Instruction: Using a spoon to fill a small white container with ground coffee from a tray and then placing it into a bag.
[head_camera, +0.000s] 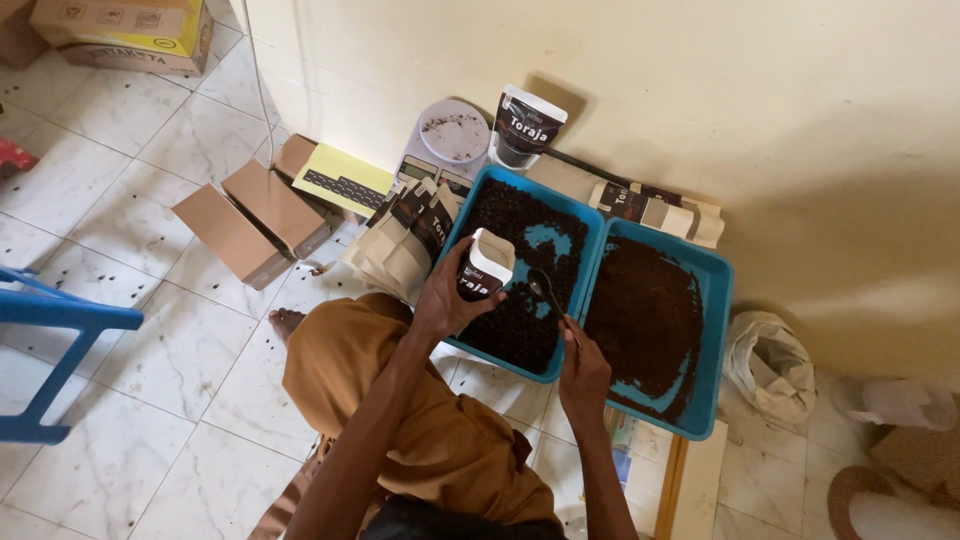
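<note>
My left hand (447, 295) grips an open white-and-dark stand-up pouch (485, 266), held upright over the left blue tray (560, 205), which is full of dark coffee beans (510, 215). My right hand (583, 368) holds a metal spoon (545, 288) by the handle, its bowl just right of the pouch mouth, above the beans. Beside it lies the right blue tray (715, 300), spread with dark ground coffee (640, 320).
A white kitchen scale (445, 140) and a filled pouch (525, 125) stand by the wall. Empty pouches (405, 235) are stacked left of the trays, more pouches (655, 210) behind. Open cardboard box (255, 215), blue stool (50, 345), plastic bag (770, 365) around.
</note>
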